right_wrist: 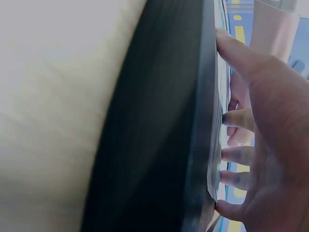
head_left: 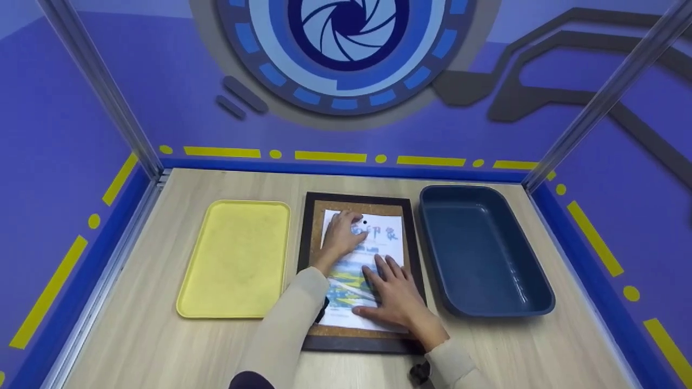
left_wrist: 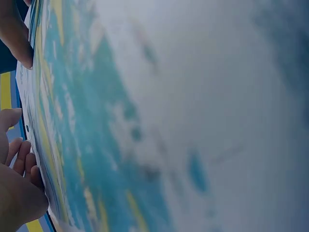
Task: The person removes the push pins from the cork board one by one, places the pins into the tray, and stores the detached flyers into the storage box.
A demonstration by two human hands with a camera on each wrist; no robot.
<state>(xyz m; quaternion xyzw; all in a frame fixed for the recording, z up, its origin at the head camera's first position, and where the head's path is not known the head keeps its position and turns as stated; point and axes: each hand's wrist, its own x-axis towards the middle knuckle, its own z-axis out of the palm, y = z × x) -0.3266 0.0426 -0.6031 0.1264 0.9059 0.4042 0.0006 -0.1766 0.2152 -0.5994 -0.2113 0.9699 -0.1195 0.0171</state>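
A printed paper sheet (head_left: 354,265), with large characters above a blue, green and yellow picture, lies on a dark-framed cork board (head_left: 357,207). My left hand (head_left: 341,236) rests on the upper part of the sheet, thumb and fingers spread apart around nothing. Just beyond its fingertips, a small black round dot (head_left: 365,222) like a pushpin head shows near the sheet's top edge. Lower down, my right hand (head_left: 399,296) presses the sheet with spread fingers. In the right wrist view its fingertips (right_wrist: 231,118) touch the paper beside the board's dark frame (right_wrist: 154,121).
To the left of the board is a shallow yellow tray (head_left: 235,259). A deep dark blue bin (head_left: 481,254) stands close on the right. All rest on a light wooden table (head_left: 146,302) backed by blue printed walls (head_left: 346,124) with metal corner posts.
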